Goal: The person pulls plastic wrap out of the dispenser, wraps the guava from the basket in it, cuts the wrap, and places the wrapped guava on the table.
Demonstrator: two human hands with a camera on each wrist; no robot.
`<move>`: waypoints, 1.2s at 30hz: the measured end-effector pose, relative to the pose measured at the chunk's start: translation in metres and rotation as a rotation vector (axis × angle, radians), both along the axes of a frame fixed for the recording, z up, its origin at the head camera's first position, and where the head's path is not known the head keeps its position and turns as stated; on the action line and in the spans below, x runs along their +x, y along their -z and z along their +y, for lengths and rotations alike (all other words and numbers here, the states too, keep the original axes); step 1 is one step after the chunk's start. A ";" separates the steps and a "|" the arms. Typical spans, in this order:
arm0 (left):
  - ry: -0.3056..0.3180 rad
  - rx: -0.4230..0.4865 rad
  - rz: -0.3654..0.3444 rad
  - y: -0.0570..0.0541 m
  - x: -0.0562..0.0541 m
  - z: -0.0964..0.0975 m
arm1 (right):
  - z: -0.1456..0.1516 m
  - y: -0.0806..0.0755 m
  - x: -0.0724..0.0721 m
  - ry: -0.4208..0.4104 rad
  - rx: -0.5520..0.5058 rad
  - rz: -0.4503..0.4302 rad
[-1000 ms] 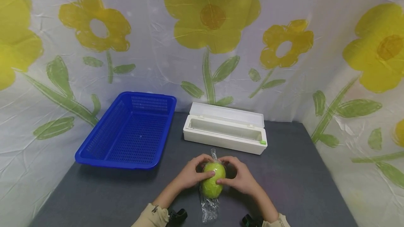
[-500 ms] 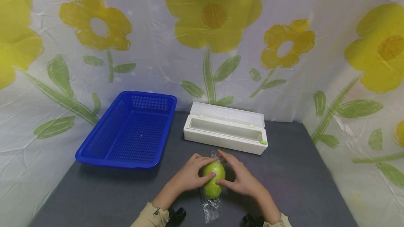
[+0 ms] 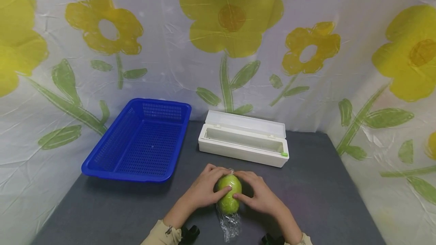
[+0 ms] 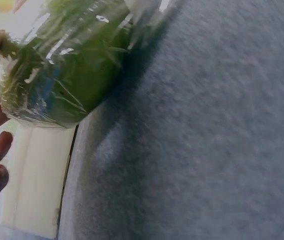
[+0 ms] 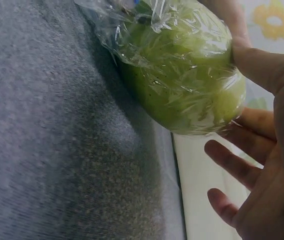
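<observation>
A green fruit (image 3: 229, 201), wrapped in clear cling film, is held between both hands near the table's front. My left hand (image 3: 203, 189) grips its left side, thumb on the upper face and fingers at the far end. My right hand (image 3: 260, 194) holds the right side the same way. A crumpled tail of film (image 3: 230, 227) hangs from the near end. In the left wrist view the wrapped fruit (image 4: 86, 80) appears just above the table, with film bunched around it. The right wrist view shows my right thumb on the fruit (image 5: 192, 95), some fingers beneath and others apart from it.
Behind the hands stands a long white box (image 3: 242, 156) with its lid raised and a small green piece at its right end. A blue perforated basket (image 3: 136, 178) sits at the left. Both rest on the dark grey table (image 3: 316, 192), before a flowered curtain (image 3: 163, 67).
The film end that stuck up beyond the fruit's far end is now mostly covered by fingers. My right fingers lifted, straightened, then came down over that end. Basket and box stayed put.
</observation>
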State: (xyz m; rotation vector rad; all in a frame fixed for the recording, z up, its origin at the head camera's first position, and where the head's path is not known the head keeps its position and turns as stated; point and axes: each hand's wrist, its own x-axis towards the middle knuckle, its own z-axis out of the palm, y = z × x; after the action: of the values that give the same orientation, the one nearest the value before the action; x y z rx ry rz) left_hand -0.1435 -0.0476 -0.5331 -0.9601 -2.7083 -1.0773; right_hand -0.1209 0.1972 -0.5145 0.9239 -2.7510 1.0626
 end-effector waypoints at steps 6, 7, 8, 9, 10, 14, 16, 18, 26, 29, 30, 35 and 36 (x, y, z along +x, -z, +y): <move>-0.033 -0.069 0.041 0.004 0.003 -0.001 | -0.002 0.005 0.006 0.030 -0.018 0.019; -0.037 -0.078 0.041 0.005 0.002 -0.001 | -0.003 0.006 0.006 0.035 -0.023 0.015; -0.040 -0.083 0.040 0.005 0.002 -0.001 | -0.003 0.007 0.007 0.040 -0.026 0.007; -0.045 -0.091 0.037 0.005 0.003 -0.001 | -0.004 0.008 0.008 0.044 -0.027 0.001; -0.049 -0.095 0.029 0.005 0.003 0.000 | -0.004 0.009 0.009 0.046 -0.027 -0.002; -0.051 -0.106 0.010 0.007 0.008 0.002 | -0.007 0.014 0.014 0.063 0.001 -0.025; -0.050 -0.119 0.026 0.008 0.011 0.004 | -0.008 0.016 0.016 0.080 0.030 -0.021; -0.064 -0.133 0.064 0.009 0.013 0.006 | -0.009 0.017 0.017 0.103 0.060 -0.015; -0.124 -0.151 0.121 0.008 0.015 0.007 | -0.012 0.017 0.020 0.144 0.112 -0.009; -0.122 -0.138 0.072 0.008 0.015 0.006 | -0.014 0.017 0.021 0.134 0.107 -0.015; -0.119 -0.130 0.054 0.008 0.014 0.006 | -0.014 0.017 0.021 0.131 0.104 -0.017; -0.085 -0.111 -0.012 0.009 0.010 0.006 | -0.017 0.012 0.019 0.140 0.091 -0.050; -0.076 -0.114 -0.016 0.009 0.010 0.006 | -0.017 0.012 0.019 0.145 0.092 -0.059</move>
State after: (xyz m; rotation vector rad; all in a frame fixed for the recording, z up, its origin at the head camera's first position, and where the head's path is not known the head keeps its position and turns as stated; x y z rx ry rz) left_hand -0.1337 -0.0418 -0.5417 -0.8584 -2.8209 -0.9313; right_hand -0.1019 0.1798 -0.5264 0.7004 -2.8850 0.9631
